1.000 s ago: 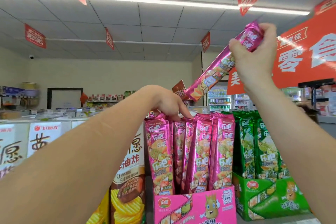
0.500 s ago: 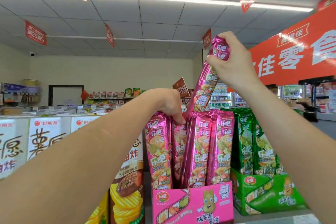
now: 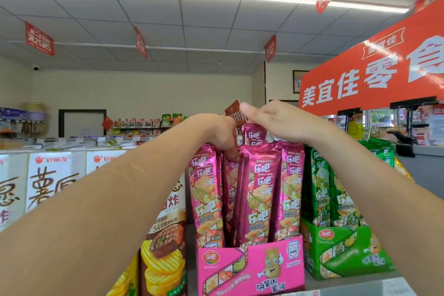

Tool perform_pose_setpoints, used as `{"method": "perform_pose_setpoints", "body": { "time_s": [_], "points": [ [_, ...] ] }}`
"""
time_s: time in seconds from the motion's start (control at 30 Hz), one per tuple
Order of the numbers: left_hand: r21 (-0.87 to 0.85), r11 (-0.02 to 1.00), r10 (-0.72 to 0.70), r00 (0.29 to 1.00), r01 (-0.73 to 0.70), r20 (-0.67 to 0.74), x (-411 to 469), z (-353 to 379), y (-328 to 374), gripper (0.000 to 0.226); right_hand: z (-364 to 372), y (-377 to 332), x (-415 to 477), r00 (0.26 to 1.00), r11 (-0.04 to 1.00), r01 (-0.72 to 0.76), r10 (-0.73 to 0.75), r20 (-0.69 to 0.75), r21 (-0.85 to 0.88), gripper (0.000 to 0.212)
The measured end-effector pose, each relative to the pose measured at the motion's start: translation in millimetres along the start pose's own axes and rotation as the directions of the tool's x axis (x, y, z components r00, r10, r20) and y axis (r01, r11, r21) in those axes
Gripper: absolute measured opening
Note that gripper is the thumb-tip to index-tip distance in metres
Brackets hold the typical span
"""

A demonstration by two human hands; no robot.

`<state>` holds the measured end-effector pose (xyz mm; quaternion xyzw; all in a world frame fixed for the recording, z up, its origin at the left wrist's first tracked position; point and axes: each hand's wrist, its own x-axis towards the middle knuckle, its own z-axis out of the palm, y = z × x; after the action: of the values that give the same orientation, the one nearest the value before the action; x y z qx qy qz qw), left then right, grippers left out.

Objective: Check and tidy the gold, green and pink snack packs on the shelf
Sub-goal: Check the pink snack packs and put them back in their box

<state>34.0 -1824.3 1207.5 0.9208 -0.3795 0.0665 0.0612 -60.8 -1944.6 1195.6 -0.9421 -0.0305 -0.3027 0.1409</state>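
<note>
Right hand (image 3: 271,120) pinching crimped top of glossy foil pink pack (image 3: 255,136), left hand (image 3: 219,136) hooked over neighbouring packs (image 3: 206,190), tall slim sachets upright in card box (image 3: 249,269).

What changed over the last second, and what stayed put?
The right hand lowered the pink pack it grips from overhead and tilted to upright in the pink display box, behind the front row, without letting go. The left hand stayed at the standing pink packs; the green packs did not move.
</note>
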Motion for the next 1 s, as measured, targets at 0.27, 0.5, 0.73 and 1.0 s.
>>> {"method": "perform_pose_setpoints", "body": {
  "time_s": [0.27,0.5,0.73,1.0],
  "points": [
    [0.163,0.984,0.063,0.997,-0.067,0.033,-0.8,1.5,4.2,0.044,-5.9,-27.1,-25.3,0.885,0.951,0.074,0.076,0.459,-0.3,0.085],
    [-0.02,1.0,0.009,0.982,-0.013,-0.187,1.9,-1.7,-1.5,0.037,7.3,-13.5,-25.6,0.946,0.882,0.076,0.084,0.315,-0.465,0.081],
    [-0.207,0.966,0.021,0.843,-0.156,-0.537,3.8,2.2,-3.4,0.026,33.1,-14.5,-36.0,0.994,0.852,0.05,-0.093,-0.056,-0.521,0.064],
    [-0.227,0.861,0.016,0.471,-0.455,-0.882,-24.0,-3.8,16.3,0.022,42.4,-10.6,-36.2,0.971,0.912,0.021,-0.116,-0.209,-0.41,0.02]
  ]
}}
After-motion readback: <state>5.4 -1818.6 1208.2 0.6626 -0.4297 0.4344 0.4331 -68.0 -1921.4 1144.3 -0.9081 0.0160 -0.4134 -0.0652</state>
